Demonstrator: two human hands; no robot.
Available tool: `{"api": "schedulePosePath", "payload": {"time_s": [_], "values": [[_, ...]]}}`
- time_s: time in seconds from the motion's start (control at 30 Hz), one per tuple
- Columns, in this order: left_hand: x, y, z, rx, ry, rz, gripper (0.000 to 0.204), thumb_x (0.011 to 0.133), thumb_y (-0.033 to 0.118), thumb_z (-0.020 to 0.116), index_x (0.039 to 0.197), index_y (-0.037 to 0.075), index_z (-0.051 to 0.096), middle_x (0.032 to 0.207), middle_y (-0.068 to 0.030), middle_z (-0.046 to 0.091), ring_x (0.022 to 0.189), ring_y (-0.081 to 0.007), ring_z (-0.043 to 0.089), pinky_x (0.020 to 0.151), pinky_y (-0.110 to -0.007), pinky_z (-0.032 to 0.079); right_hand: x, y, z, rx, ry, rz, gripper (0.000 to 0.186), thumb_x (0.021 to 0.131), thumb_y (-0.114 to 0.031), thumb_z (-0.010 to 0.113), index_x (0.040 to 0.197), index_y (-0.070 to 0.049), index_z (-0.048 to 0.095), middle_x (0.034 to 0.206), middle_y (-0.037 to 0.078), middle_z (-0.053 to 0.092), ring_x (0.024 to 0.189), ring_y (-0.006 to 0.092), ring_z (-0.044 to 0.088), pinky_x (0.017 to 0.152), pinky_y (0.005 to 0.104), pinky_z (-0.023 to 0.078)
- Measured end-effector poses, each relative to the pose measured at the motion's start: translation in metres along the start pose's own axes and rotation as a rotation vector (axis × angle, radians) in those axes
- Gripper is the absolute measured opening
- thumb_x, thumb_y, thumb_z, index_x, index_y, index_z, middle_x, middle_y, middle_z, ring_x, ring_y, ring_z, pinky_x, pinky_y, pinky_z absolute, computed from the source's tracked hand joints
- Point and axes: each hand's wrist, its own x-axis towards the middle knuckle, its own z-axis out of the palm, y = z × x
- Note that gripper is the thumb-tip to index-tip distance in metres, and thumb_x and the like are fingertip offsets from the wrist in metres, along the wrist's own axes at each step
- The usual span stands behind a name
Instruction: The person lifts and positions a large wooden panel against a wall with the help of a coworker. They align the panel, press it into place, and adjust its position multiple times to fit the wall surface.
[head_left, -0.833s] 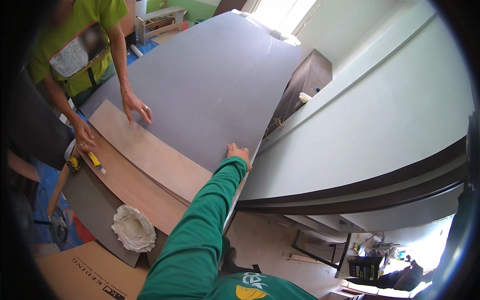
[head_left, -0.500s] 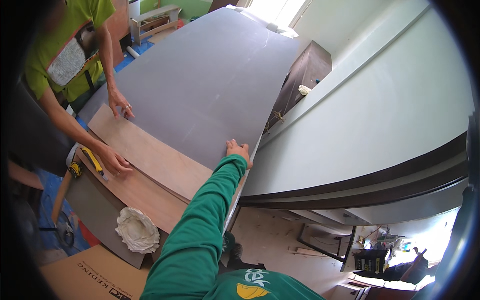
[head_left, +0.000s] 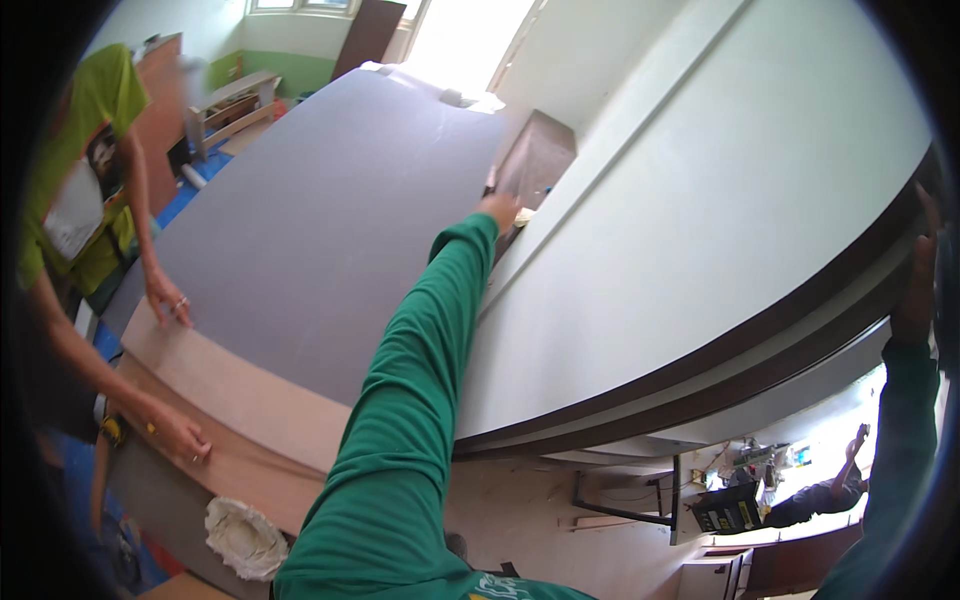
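My left hand (head_left: pixel 502 209), blurred by motion, is stretched out in a green sleeve over the right edge of a large grey sheet (head_left: pixel 300 220). It is beside a small whitish crumpled bundle (head_left: pixel 525 216), and I cannot tell if it touches it. My right hand (head_left: pixel 924 265) is dim at the far right rim, near the dark edge of a big white panel (head_left: pixel 690 240); its grip is unclear. A co-worker's hands rest at the left: one (head_left: pixel 168 298) on a thin wooden strip (head_left: pixel 230 365), the other (head_left: pixel 180 430) over a second wooden strip (head_left: pixel 265 480).
A crumpled whitish cloth roll (head_left: pixel 245 540) lies at the near left, by a yellow tape measure (head_left: pixel 112 431). A brown box-like piece (head_left: pixel 540 150) stands beyond the sheet's right edge. Another person (head_left: pixel 820 500) is at the lower right, near a black box (head_left: pixel 730 508).
My left hand has left the sheet's near right edge and reached farther along it toward the crumpled bundle. My view has shifted right. My right arm now shows at the right rim.
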Motion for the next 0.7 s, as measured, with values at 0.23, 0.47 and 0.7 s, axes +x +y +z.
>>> {"api": "schedulePosePath", "payload": {"time_s": [0.23,0.47,0.7], "values": [[0.187,0.135,-0.07,-1.164,0.535,-0.269,0.074,0.104,0.051,0.046,0.157,0.0,0.038,0.162,-0.0193,0.041,0.152,-0.034,0.035,0.126,-0.038,0.023,0.009,0.007,-0.021,-0.432,0.082,-0.207,0.064,0.106,-0.057,0.029,0.147,-0.016,0.055,0.156,0.011,0.047,0.151,0.0349,0.032,0.126,0.0512,0.021],[0.22,0.162,-0.059,-1.594,0.418,-0.118,0.082,0.105,0.062,0.034,0.156,-0.002,0.039,0.162,-0.0202,0.041,0.153,-0.0342,0.032,0.127,-0.038,0.02,-0.005,-0.004,-0.026,-0.437,0.097,-0.196,0.058,0.108,-0.046,0.026,0.144,-0.013,0.056,0.155,0.012,0.048,0.151,0.0353,0.032,0.125,0.0512,0.023],[0.239,0.173,0.032,-1.277,0.373,0.05,0.062,0.109,0.034,0.032,0.162,0.003,0.026,0.168,-0.0198,0.026,0.157,-0.0326,0.021,0.13,-0.041,0.014,0.005,-0.024,-0.009,-0.282,0.147,-0.143,0.057,0.109,-0.042,0.025,0.14,-0.006,0.056,0.149,0.018,0.048,0.147,0.0364,0.035,0.123,0.0544,0.024]]}}
